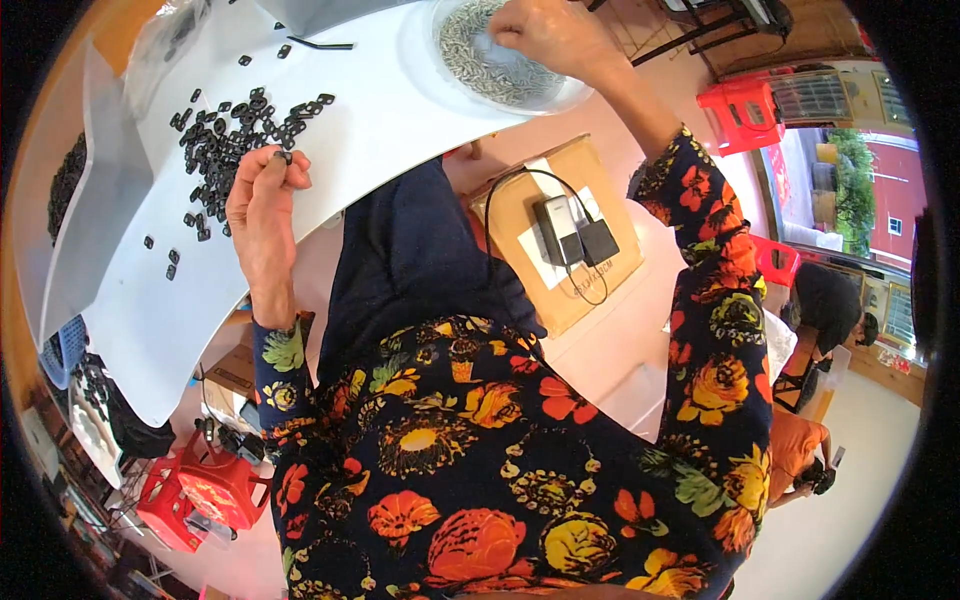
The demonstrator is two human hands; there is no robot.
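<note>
My left hand is closed in a pinch on a small black plastic part, beside the near edge of the white table. Many matching parts lie in a loose pile just beyond it, some scattered singly. Over at the far right, my right hand hangs above a round transparent tub. Small silvery metal pieces, perhaps screws or pins, cover most of the tub's bottom. The fingers of that hand are drawn together; whatever they hold, if anything, is too small to make out.
A thin black strip lies behind the pile. Translucent plastic panels stand along the left. Below the table are a cardboard box bearing a power adapter with a looped cable, and red stools. Other people sit at far right.
</note>
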